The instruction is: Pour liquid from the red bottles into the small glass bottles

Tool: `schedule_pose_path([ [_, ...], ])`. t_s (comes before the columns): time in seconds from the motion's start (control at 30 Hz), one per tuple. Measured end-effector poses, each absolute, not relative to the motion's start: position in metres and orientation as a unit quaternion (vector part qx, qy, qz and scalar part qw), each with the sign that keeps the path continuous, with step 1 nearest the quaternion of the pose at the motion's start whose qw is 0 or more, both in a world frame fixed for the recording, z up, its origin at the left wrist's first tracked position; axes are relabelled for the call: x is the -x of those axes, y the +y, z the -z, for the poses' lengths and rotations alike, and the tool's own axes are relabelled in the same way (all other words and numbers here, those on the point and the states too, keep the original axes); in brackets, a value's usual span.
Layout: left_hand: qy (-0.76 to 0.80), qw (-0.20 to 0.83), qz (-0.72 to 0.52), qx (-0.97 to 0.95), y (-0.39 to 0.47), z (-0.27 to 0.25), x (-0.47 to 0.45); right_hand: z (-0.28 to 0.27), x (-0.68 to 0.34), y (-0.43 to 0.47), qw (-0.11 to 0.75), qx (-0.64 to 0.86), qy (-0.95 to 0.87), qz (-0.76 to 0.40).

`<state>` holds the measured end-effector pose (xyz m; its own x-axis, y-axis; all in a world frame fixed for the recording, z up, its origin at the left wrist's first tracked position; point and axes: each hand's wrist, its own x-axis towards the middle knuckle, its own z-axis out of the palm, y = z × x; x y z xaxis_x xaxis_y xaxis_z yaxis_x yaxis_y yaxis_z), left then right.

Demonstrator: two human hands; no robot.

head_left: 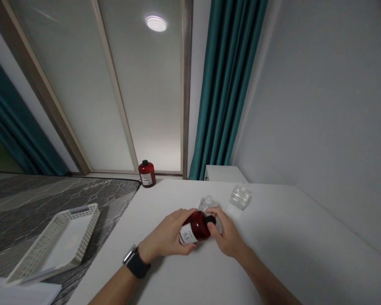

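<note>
My left hand point(169, 233) is wrapped round the body of a dark red bottle point(200, 225) with a white label. The bottle is tilted on its side above the white table, its neck toward the right. The thumb and fingers of my right hand point(227, 235) are closed on its black cap point(211, 220); I cannot tell whether the cap is loose. Just behind the bottle, a clear glass bottle point(207, 201) is partly hidden by it and my right hand. Another clear glass bottle point(240, 196) lies farther right.
A second red bottle point(147, 174) with a black cap stands at the far left corner of the white table point(292, 237). Left of the table are a white perforated basket point(88, 232) and white paper point(22, 291). A white cabinet point(225, 173) is behind the table, and a wall on the right.
</note>
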<state>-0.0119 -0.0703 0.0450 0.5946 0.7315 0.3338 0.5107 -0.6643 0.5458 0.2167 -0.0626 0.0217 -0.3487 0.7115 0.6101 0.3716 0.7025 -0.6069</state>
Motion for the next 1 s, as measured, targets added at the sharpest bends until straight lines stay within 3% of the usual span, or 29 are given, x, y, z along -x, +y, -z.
schedule_pose_path([
  [0.27,0.367,0.182,-0.262,-0.874,-0.0718,-0.0454,0.0095,-0.0265,-0.2133,-0.0681,0.501,0.301,-0.8,-0.139],
  [0.47,0.362,0.17,-0.262,-0.879,-0.0711,-0.0437,0.0096,-0.0262,-0.2129,-0.0669,0.489,0.363,-0.779,-0.148],
  [1.0,0.369,0.185,-0.259,-0.873,-0.0721,-0.0457,0.009,-0.0224,-0.2147,-0.0658,0.501,0.323,-0.786,-0.163],
])
